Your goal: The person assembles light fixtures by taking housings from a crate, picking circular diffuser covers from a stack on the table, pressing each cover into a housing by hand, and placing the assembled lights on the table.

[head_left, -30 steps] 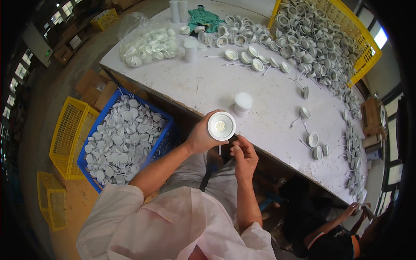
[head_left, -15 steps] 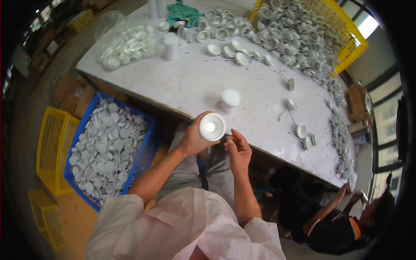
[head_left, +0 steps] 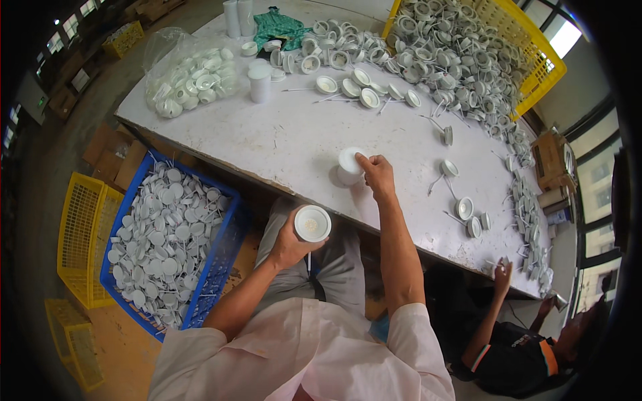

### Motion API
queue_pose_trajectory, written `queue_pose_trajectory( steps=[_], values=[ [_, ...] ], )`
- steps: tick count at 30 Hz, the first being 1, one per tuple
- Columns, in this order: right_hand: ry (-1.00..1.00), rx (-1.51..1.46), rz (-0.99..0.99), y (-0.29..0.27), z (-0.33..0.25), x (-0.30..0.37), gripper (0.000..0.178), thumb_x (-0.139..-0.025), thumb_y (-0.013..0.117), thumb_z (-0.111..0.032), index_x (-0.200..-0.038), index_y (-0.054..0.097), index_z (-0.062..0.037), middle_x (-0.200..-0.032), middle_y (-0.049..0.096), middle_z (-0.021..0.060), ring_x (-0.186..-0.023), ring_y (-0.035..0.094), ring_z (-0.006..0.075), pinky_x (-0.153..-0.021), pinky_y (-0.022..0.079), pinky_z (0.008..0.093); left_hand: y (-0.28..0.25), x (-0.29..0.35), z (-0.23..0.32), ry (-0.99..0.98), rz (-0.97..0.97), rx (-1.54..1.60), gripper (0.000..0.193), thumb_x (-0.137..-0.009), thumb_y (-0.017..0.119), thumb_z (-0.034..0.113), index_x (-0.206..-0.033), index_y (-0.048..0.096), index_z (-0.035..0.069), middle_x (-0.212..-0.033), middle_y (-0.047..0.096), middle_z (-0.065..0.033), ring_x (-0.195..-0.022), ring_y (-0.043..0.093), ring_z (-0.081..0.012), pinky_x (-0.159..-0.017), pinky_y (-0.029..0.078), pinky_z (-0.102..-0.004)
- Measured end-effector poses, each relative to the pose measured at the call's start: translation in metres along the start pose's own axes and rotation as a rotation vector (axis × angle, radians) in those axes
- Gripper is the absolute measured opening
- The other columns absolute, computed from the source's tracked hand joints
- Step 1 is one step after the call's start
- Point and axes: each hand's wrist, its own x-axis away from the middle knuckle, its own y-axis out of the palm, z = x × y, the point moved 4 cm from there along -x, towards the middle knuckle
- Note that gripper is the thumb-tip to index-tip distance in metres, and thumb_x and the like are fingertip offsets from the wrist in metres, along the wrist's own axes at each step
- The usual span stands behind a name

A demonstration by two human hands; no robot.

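Note:
My left hand (head_left: 289, 244) is wrapped around a round white lamp housing (head_left: 312, 223) above my lap. Its open face is turned up, with small yellowish dots in the middle, and a white wire hangs below it. Over the table's near edge, my right hand (head_left: 378, 175) pinches the rim of the top white disc (head_left: 350, 158) on a short stack. The underside of that disc and some of my fingertips are hidden. Several similar housings with wires, such as this lamp housing (head_left: 464, 208), lie farther right on the table.
A blue crate (head_left: 215, 264) full of white round pieces stands at my left, beside yellow crates (head_left: 75, 227). On the table (head_left: 267, 144) are a clear bag (head_left: 194, 79) of white parts and another disc stack (head_left: 260, 83). A tipped yellow crate (head_left: 535, 50) spills housings. A co-worker (head_left: 515, 354) sits at right.
My right hand has gone from beside the housing up to the disc stack. My left hand has lowered the housing slightly toward me; its bright centre now looks dim. The co-worker's hand has moved left.

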Motion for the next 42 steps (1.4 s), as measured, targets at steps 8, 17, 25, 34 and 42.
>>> queue_pose_trajectory(
  steps=[8, 17, 25, 34, 42],
  values=[
    [0.097, -0.566, 0.018, -0.014, 0.03, 0.008, 0.023, -0.086, 0.066, -0.022, -0.078, 0.051, -0.0076, -0.061, 0.048, -0.0004, -0.049, 0.042, 0.0081, -0.044, 0.036, 0.0216, 0.011, -0.004, -0.002, -0.058, -0.053, 0.0, 0.071, -0.067, 0.078, 0.001, -0.127, 0.04, 0.0, -0.113, 0.058, -0.0094, -0.105, 0.056, -0.0162, -0.092, 0.045, -0.0306],
    [0.093, -1.052, 0.163, -0.068, 0.084, 0.095, 0.007, -0.088, 0.058, -0.002, -0.093, 0.054, -0.002, -0.076, 0.057, 0.0037, -0.062, 0.055, 0.0102, -0.054, 0.048, 0.0199, 0.064, -0.038, -0.008, -0.036, -0.257, -0.275, 0.07, -0.073, 0.065, -0.014, -0.132, 0.033, 0.001, -0.119, 0.052, -0.0122, -0.102, 0.06, -0.0225, -0.086, 0.055, -0.0367],
    [0.1, -1.093, 0.313, -0.114, 0.126, 0.138, 0.009, -0.088, 0.061, -0.008, -0.093, 0.053, -0.0068, -0.075, 0.057, 0.0008, -0.061, 0.052, 0.0077, -0.051, 0.043, 0.0194, 0.133, -0.06, -0.028, -0.013, -0.418, -0.268, 0.07, -0.074, 0.069, -0.008, -0.133, 0.033, 0.001, -0.119, 0.052, -0.012, -0.103, 0.058, -0.0224, -0.083, 0.054, -0.0341],
    [0.163, -1.208, 0.368, -0.133, 0.141, 0.154, 0.017, -0.092, 0.055, -0.012, -0.106, 0.053, -0.004, -0.084, 0.057, 0.001, -0.059, 0.048, 0.0069, -0.052, 0.043, 0.0193, 0.168, -0.082, -0.049, -0.355, -0.493, 0.112, 0.067, -0.076, 0.07, -0.003, -0.132, 0.034, 0.0, -0.104, 0.058, -0.0097, -0.079, 0.063, -0.0183, -0.061, 0.051, -0.0276],
    [0.118, -1.143, 0.233, -0.116, 0.136, 0.14, 0.018, -0.093, 0.054, -0.014, -0.109, 0.052, -0.0051, -0.081, 0.057, 0.0005, -0.059, 0.051, 0.0074, -0.05, 0.043, 0.0187, 0.15, -0.087, -0.04, -0.014, -0.481, -0.302, 0.083, -0.069, 0.074, -0.002, -0.137, 0.027, 0.001, -0.119, 0.05, -0.0083, -0.109, 0.052, -0.0152, -0.086, 0.048, -0.0295]
  ],
)
